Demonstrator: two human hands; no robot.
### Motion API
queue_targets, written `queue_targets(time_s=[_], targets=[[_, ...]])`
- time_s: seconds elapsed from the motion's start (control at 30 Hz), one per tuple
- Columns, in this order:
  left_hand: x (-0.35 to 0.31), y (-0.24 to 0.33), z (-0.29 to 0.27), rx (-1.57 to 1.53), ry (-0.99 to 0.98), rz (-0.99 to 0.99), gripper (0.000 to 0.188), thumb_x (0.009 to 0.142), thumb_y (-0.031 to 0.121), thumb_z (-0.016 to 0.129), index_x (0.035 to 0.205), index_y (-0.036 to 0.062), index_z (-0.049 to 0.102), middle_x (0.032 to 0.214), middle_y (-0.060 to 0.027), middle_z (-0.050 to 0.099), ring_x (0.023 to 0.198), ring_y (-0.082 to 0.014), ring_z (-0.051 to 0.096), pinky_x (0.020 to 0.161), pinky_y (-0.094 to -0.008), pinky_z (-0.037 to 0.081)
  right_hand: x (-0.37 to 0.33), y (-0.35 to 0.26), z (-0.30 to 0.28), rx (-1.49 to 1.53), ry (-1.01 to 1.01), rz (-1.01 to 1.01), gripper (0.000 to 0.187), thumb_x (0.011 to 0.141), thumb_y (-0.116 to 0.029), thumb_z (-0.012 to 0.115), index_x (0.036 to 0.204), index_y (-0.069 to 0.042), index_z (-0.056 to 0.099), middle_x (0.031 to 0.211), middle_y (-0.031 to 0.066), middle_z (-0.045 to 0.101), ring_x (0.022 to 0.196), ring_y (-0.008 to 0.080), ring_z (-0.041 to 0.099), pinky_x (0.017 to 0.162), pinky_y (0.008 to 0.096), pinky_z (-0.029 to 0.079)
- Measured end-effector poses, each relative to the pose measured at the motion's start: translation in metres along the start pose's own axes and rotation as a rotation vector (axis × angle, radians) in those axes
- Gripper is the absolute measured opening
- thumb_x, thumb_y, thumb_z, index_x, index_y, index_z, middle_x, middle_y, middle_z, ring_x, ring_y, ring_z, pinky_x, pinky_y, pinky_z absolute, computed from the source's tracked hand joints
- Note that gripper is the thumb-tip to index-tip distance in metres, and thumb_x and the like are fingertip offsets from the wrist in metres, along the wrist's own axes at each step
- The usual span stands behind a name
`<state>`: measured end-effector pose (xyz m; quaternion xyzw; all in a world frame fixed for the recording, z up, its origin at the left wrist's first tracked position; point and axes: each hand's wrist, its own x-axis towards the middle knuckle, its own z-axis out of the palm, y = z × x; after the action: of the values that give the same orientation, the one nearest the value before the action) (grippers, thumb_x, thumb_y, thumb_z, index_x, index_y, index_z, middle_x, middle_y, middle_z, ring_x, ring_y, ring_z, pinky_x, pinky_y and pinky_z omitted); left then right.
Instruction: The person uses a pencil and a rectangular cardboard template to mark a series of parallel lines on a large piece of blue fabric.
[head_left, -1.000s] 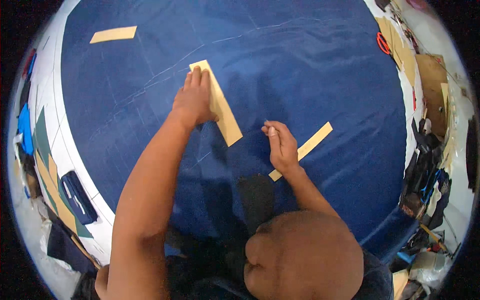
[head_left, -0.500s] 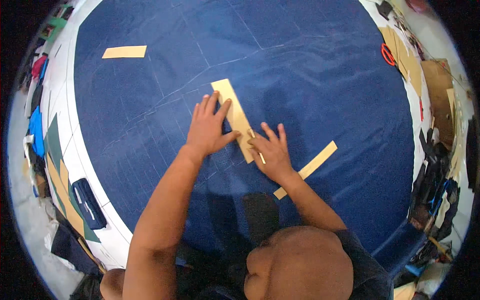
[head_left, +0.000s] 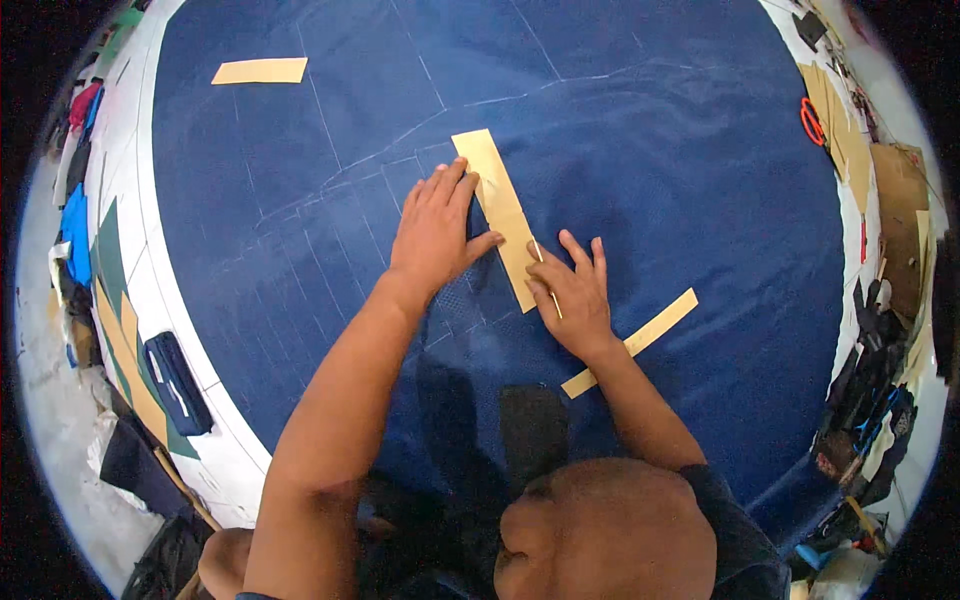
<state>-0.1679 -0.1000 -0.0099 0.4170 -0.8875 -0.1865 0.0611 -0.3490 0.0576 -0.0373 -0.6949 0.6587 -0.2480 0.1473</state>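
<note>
A long pale-yellow card strip lies slanted on a wide sheet of dark blue fabric marked with thin white lines. My left hand is spread at the strip's left side, index fingertip on its edge and thumb reaching toward its middle. Between the fingers of my right hand is a slim pale pencil-like stick, along the strip's right edge near its lower end. Part of a narrower card strip shows beyond my right wrist. Another short card piece rests at the far left.
Red-handled scissors lie at the right edge, by brown card pieces. Dark scraps pile up on the right. On the white surface at left are a folded navy bundle and card pieces.
The whole view has shifted, so the fabric and strips appear higher and further right. My hands stay at the same strip; the stick still lies along its right edge.
</note>
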Motion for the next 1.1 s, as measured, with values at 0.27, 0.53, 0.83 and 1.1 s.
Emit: queue_targets(time_s=[0.27, 0.53, 0.83, 1.1], targets=[[0.000, -0.002, -0.001, -0.010, -0.010, -0.014, 0.082, 0.076, 0.041, 0.084, 0.139, -0.0001, 0.049, 0.151, -0.0214, 0.043, 0.141, -0.0408, 0.039, 0.118, -0.0480, 0.033, 0.002, -0.001, 0.002, 0.001, -0.038, 0.012, 0.020, 0.093, -0.020, 0.064, 0.113, -0.017, 0.065, 0.139, -0.0002, 0.060, 0.139, 0.0327, 0.042, 0.119, 0.0628, 0.017], [0.000, 0.002, -0.007, -0.008, -0.082, -0.062, 0.081, 0.076, 0.035, 0.085, 0.139, -0.0013, 0.048, 0.153, -0.0234, 0.041, 0.142, -0.0423, 0.038, 0.118, -0.0478, 0.033, -0.004, 0.003, 0.008, 0.095, 0.000, 0.017, 0.023, 0.093, -0.021, 0.064, 0.115, -0.015, 0.064, 0.134, 0.0046, 0.063, 0.138, 0.0337, 0.044, 0.118, 0.0630, 0.020], [0.000, -0.002, -0.001, 0.010, -0.038, -0.011, 0.081, 0.078, 0.040, 0.082, 0.139, -0.0015, 0.048, 0.152, -0.0209, 0.042, 0.142, -0.0390, 0.038, 0.118, -0.0488, 0.033, -0.003, 0.012, -0.012, 0.168, -0.115, 0.010, 0.027, 0.093, -0.025, 0.067, 0.116, -0.012, 0.063, 0.136, 0.0075, 0.062, 0.140, 0.0347, 0.043, 0.119, 0.0613, 0.020], [0.000, -0.005, -0.002, 0.005, -0.050, -0.012, 0.081, 0.079, 0.040, 0.081, 0.141, 0.0004, 0.047, 0.153, -0.0199, 0.040, 0.144, -0.0392, 0.037, 0.118, -0.0491, 0.032, -0.004, 0.010, -0.010, 0.120, -0.068, -0.047, 0.028, 0.090, -0.026, 0.072, 0.114, -0.013, 0.066, 0.135, 0.0047, 0.064, 0.140, 0.0326, 0.044, 0.119, 0.0591, 0.019]])
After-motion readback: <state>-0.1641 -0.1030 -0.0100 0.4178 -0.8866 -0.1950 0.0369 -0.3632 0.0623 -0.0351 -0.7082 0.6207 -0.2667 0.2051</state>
